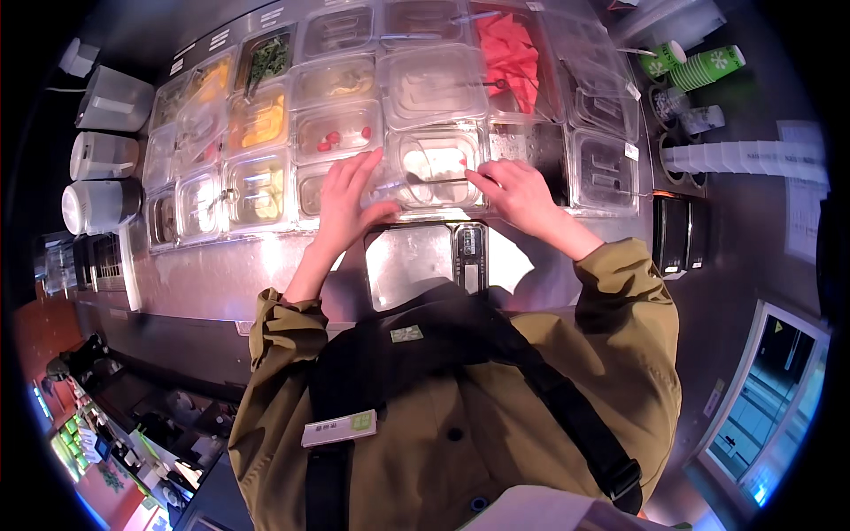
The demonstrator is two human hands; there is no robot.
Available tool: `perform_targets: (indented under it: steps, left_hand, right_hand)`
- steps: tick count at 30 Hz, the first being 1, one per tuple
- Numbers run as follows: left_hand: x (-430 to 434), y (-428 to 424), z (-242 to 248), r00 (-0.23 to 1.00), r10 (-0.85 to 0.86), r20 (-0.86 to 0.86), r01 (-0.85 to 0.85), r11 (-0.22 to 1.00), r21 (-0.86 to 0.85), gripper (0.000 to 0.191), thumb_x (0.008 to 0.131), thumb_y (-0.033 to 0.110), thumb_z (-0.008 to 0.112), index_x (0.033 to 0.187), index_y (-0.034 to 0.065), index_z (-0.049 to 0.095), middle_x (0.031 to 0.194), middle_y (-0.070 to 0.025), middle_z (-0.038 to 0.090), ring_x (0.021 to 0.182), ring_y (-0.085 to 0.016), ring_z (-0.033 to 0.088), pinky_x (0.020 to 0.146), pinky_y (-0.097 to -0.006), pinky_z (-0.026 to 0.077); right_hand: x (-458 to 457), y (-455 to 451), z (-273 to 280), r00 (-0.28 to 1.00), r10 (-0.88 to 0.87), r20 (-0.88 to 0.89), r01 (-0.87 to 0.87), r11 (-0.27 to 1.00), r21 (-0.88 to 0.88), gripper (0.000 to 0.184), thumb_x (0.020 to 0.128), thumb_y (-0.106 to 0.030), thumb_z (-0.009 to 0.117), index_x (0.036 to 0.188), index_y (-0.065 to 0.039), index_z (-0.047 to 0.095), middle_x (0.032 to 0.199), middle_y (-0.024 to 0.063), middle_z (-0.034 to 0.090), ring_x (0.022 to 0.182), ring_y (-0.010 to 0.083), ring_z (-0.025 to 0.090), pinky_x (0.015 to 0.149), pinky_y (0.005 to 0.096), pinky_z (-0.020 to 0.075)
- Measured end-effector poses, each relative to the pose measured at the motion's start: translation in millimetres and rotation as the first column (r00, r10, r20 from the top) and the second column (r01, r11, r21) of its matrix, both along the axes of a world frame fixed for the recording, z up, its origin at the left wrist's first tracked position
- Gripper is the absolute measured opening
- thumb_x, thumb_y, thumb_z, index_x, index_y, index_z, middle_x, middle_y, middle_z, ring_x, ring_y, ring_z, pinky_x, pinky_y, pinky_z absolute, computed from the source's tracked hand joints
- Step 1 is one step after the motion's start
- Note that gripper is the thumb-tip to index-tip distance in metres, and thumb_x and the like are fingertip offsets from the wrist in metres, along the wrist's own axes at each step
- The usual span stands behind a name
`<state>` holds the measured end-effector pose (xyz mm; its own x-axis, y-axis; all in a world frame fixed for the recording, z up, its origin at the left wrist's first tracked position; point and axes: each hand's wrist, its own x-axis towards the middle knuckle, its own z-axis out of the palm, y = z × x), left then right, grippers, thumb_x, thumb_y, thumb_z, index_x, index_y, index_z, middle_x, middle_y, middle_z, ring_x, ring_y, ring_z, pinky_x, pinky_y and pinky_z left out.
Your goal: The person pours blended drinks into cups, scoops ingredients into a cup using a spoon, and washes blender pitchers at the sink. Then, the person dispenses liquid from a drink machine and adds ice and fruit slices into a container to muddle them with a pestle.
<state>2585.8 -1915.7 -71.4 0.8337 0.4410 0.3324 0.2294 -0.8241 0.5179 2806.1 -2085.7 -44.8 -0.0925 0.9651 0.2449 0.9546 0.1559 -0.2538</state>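
My left hand [348, 192] is curved around what looks like a clear plastic cup [406, 149], tilted with its mouth toward the right. In my right hand [521, 196] is the thin handle of a metal utensil [445, 180]. Its far end reaches the cup's mouth; whether it is a spoon or tongs is hard to tell. Both hands are over a clear rectangular food pan [475, 196], brightly lit, with a small red piece inside. Just below them lies a flat scale [412, 262] with a button panel on its right side.
Rows of clear lidded food pans [259, 119] hold yellow fruit, red berries and greens. Red pieces [508, 60] fill a pan at the back. White-lidded jugs [103, 156] line the left. Green paper cups [707, 70] and a white cup stack [744, 161] stand right.
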Motion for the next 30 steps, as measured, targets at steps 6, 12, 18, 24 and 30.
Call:
perform_targets:
  steps: [6, 12, 18, 24, 30]
  left_hand:
    - [-3, -3, -14, 0.995, 0.032, 0.094, -0.005, 0.961, -0.277, 0.076, 0.057, 0.021, 0.074, 0.124, 0.007, 0.04, 0.117, -0.0145, 0.048, 0.106, -0.031, 0.046, 0.09, -0.0374, 0.036]
    - [-13, 4, -18, 0.99, 0.116, 0.082, -0.078, 0.928, -0.363, 0.076, 0.059, 0.014, 0.072, 0.126, 0.0061, 0.037, 0.121, -0.0141, 0.045, 0.112, -0.029, 0.042, 0.094, -0.0358, 0.033]
    - [-32, 13, 5, 0.955, 0.249, 0.161, -0.141, 0.859, -0.492, 0.073, 0.063, 0.003, 0.065, 0.128, 0.0035, 0.032, 0.125, -0.0127, 0.042, 0.116, -0.025, 0.039, 0.096, -0.0336, 0.03]
    - [-43, -4, 56, 0.843, 0.493, 0.216, -0.199, 0.659, -0.725, 0.06, 0.077, 0.002, 0.048, 0.131, 0.0021, 0.024, 0.118, -0.0104, 0.045, 0.11, -0.017, 0.042, 0.092, -0.0286, 0.033]
    - [-91, -15, 71, 0.685, 0.689, 0.236, -0.273, 0.543, -0.794, 0.054, 0.086, 0.02, 0.047, 0.132, 0.0042, 0.023, 0.114, -0.0095, 0.047, 0.103, -0.016, 0.046, 0.089, -0.0293, 0.035]
  right_hand:
    - [17, -18, -6, 0.587, -0.261, -0.767, 0.03, 0.953, -0.301, 0.025, 0.08, 0.001, 0.048, 0.102, 0.0, 0.058, 0.082, 0.0052, 0.058, 0.065, 0.0081, 0.05, 0.057, 0.0198, 0.0396]
    - [47, -24, -5, 0.577, -0.394, -0.716, 0.104, 0.904, -0.414, 0.022, 0.076, -0.008, 0.054, 0.096, -0.003, 0.061, 0.088, 0.0127, 0.059, 0.077, 0.0214, 0.057, 0.07, 0.0311, 0.0442]
    - [26, 8, -47, 0.991, -0.09, -0.094, 0.05, 0.929, -0.367, 0.018, 0.069, -0.007, 0.055, 0.084, -0.001, 0.061, 0.079, 0.0134, 0.055, 0.08, 0.0292, 0.055, 0.067, 0.0375, 0.0455]
    - [66, 135, -69, 0.995, -0.011, 0.098, 0.011, 1.0, 0.002, 0.016, 0.07, -0.008, 0.053, 0.083, -0.002, 0.056, 0.087, 0.0141, 0.054, 0.088, 0.0304, 0.052, 0.073, 0.039, 0.044]
    - [101, 196, -99, 0.963, 0.131, 0.234, -0.068, 0.964, -0.257, 0.018, 0.067, -0.015, 0.055, 0.08, -0.003, 0.055, 0.085, 0.015, 0.053, 0.086, 0.0318, 0.052, 0.07, 0.0412, 0.0446]
